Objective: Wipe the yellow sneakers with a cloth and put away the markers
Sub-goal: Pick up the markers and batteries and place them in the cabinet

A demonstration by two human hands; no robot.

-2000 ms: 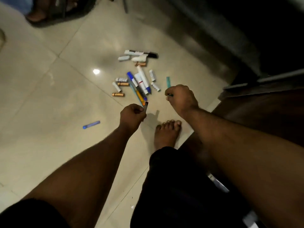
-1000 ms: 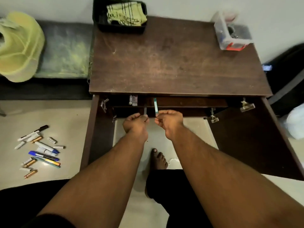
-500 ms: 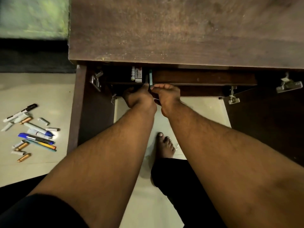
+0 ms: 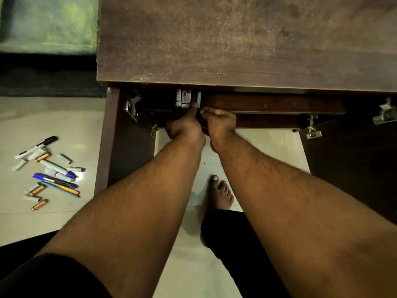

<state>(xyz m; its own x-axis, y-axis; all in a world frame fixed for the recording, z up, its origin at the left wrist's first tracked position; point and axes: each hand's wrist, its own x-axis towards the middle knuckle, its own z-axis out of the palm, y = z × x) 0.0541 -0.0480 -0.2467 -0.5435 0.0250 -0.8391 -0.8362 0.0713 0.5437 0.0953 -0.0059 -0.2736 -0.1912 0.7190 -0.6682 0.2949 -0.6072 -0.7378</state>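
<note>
Wooden cabinet [image 4: 247, 44]: left hand [image 4: 184, 127] and right hand [image 4: 220, 123] reaching onto shelf [image 4: 272, 103]; grasp indiscernible; markers [image 4: 54, 168] are best lying flat beside the stored ones.

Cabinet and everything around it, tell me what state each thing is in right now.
Cabinet doors: both swung open.
Left hand: at the shelf edge, grip hidden.
Right hand: fingers curled at the shelf, contents hidden.
Boxes: standing upright on the shelf.
Markers: scattered loose on the floor.
</note>
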